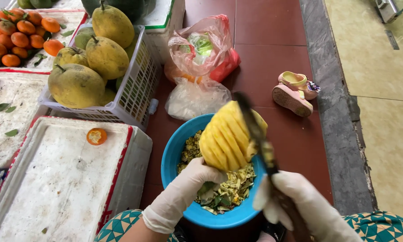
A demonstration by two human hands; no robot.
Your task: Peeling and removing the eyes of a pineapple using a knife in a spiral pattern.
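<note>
My left hand (pixel 190 183), in a white glove, grips the bottom of a peeled yellow pineapple (pixel 226 139) with spiral grooves cut into it. The fruit is held over a blue bowl (pixel 174 150) filled with peel scraps (pixel 228 188). In my right hand (pixel 300 204), also gloved, is a long dark knife (pixel 255 130); its blade lies along the pineapple's right side and points away from me.
A white basket (pixel 136 89) of large yellow-green pomelos stands at the upper left, with oranges (pixel 18 36) behind it. A foam box lid (pixel 58 175) carries a half orange (pixel 96 136). Plastic bags (pixel 201 54) and small pink shoes (pixel 295 92) lie on the red tile floor.
</note>
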